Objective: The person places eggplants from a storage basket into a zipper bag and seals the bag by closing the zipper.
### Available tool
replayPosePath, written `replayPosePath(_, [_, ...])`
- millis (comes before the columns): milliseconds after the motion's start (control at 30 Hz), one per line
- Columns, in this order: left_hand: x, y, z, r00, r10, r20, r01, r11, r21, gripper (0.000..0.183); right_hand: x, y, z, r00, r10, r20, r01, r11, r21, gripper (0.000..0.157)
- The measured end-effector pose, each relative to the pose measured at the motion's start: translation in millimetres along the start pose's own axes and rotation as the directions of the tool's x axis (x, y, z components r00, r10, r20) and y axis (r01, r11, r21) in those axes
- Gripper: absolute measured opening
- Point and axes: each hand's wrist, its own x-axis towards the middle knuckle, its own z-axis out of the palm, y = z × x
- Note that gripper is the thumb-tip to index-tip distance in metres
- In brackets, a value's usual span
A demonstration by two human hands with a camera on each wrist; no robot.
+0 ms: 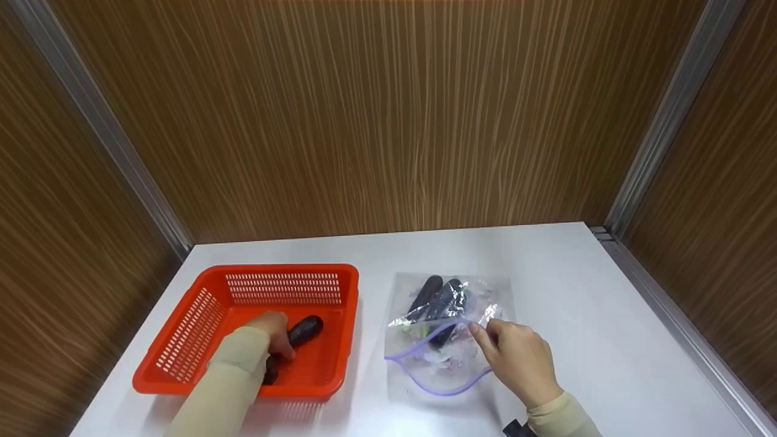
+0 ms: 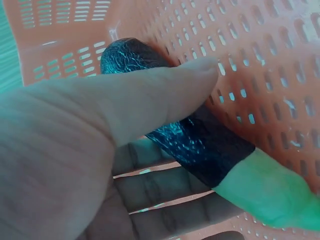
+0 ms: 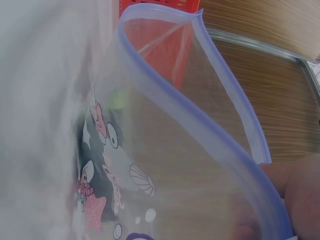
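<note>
Here, an eggplant (image 2: 205, 145), dark and glossy with a pale green stem end (finely wrinkled, so possibly a toy), is inside a red slotted plastic basket (image 1: 352, 303) on the left. The left hand (image 1: 267, 332) holds it, thumb across the near side and fingers behind. In the head view a dark piece (image 1: 271, 370) shows just below that hand; whether it is the same eggplant or another, I cannot tell. To the right, apart from the basket, lies a clear zip-top bag (image 1: 449, 394), its violet-edged mouth gaping. The right hand (image 1: 521, 361) pinches the right side of that mouth between thumb and fingers. Through the plastic show at least two more dark eggplants (image 1: 427, 296), side by side; sea-creature prints (image 3: 95, 211) decorate the bag. The step in hand looks like taking an eggplant from the basket for bagging; the next move, I judge, calls for lifting it clear of the basket's wall and pointing it lengthwise into the opening, with the right hand's pinch firm so the mouth does not collapse. Underneath is a white tabletop (image 1: 546, 261), with brown wood-grain panels (image 1: 388, 121) behind and at both sides, edged by grey metal strips (image 1: 115, 133).
</note>
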Motion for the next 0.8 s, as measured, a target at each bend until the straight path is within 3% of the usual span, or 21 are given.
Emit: replayPosePath(800, [10.2, -1.7, 3.5, 1.0, 0.027, -0.01, -0.027, 1.0, 0.016, 0.019, 0.2, -2.0, -2.1, 1.0, -0.006, 0.019, 0.006, 1.0, 0.001, 0.049])
